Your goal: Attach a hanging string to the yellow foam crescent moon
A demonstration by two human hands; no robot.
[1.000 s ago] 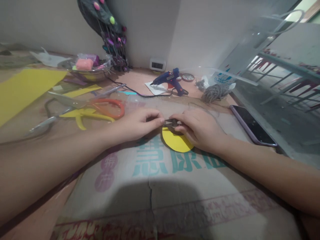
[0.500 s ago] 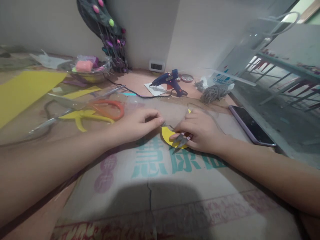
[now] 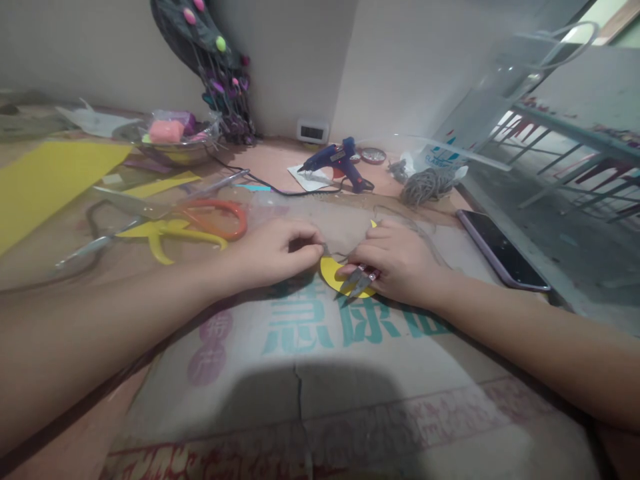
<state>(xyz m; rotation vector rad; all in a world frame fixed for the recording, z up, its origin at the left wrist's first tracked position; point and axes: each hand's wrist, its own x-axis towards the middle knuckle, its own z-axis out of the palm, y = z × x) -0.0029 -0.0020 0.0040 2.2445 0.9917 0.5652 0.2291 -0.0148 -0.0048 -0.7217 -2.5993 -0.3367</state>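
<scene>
On the printed pale cardboard [image 3: 175, 407], your left hand [image 3: 293, 250] pinches a thin grey strand [image 3: 339, 254], your right hand [image 3: 400, 257] grips small pointed metal snips [image 3: 357, 285], blades angled near-left, round-edged yellow paper piece [image 3: 330, 271] beneath them.

Pinkish table [image 3: 275, 155], printed sheet [image 3: 185, 407] spread on top, bowl [image 3: 175, 157], white paper [image 3: 305, 179], gray yarn ball [image 3: 424, 187]

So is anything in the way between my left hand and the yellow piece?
Just a thin dark strand, running from your left hand past the far edge of the yellow piece. The snips in your right hand show over its right side.
</scene>
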